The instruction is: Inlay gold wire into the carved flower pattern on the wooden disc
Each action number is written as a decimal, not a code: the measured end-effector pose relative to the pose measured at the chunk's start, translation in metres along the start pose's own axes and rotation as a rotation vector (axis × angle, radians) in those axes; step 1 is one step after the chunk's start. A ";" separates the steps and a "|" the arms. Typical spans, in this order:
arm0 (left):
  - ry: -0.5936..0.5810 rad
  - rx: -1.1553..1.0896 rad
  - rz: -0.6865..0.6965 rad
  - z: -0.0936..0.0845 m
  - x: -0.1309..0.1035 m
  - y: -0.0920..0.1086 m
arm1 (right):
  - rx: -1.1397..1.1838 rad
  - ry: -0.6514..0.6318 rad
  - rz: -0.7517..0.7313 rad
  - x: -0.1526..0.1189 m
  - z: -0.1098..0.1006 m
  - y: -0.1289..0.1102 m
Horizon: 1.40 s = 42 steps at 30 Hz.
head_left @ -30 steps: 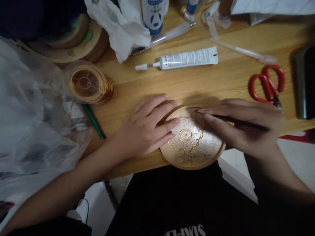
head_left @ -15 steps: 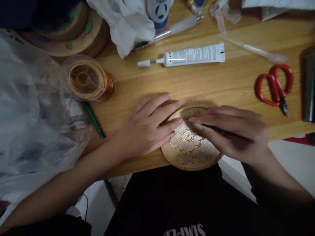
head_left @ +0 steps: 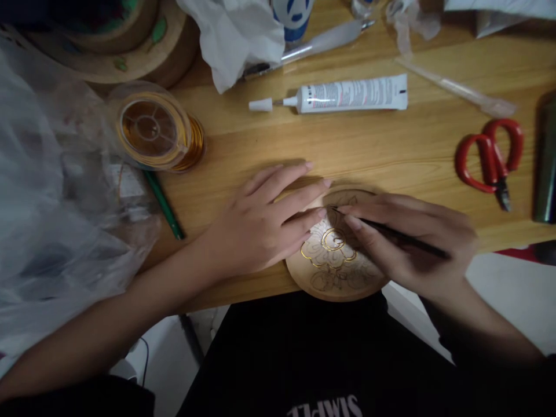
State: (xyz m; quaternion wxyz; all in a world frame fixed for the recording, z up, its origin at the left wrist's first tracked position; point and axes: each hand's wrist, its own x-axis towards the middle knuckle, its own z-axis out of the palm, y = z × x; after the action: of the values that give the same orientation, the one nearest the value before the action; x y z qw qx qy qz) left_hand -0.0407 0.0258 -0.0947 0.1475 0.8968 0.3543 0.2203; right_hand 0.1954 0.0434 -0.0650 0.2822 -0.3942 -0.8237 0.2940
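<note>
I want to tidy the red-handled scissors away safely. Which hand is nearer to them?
The right hand, left of the red-handled scissors and closer to the body; the left hand is farther left.

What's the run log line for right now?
left hand: fingers on wooden disc | right hand: holding thin dark tool, tip over disc | nearby: white tube, red-handled cutters, spool

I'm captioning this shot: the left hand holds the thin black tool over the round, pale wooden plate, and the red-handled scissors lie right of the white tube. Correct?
Not quite: the right hand, not the left hand, holds the thin black tool over the round, pale wooden plate, as the head view shows. The rest stands.
</note>
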 end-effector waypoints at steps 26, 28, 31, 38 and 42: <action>0.029 0.045 0.008 -0.004 0.003 0.000 | -0.095 0.212 0.260 -0.009 0.018 -0.035; 0.035 0.042 -0.011 -0.003 0.002 0.001 | -0.121 0.189 0.279 -0.005 0.020 -0.039; 0.063 0.038 -0.032 -0.001 0.002 0.003 | -0.178 0.164 0.300 -0.001 0.022 -0.045; 0.048 0.042 -0.050 -0.001 0.001 0.005 | -0.200 0.202 0.292 -0.003 0.024 -0.049; 0.025 0.033 -0.061 0.000 -0.001 0.004 | -0.225 0.216 0.315 -0.002 0.027 -0.047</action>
State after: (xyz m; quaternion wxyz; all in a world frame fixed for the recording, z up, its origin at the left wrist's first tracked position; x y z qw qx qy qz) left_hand -0.0389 0.0223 -0.0927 0.1351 0.8850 0.3870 0.2209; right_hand 0.1547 0.0099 -0.0502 0.2737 -0.5760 -0.7446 0.1969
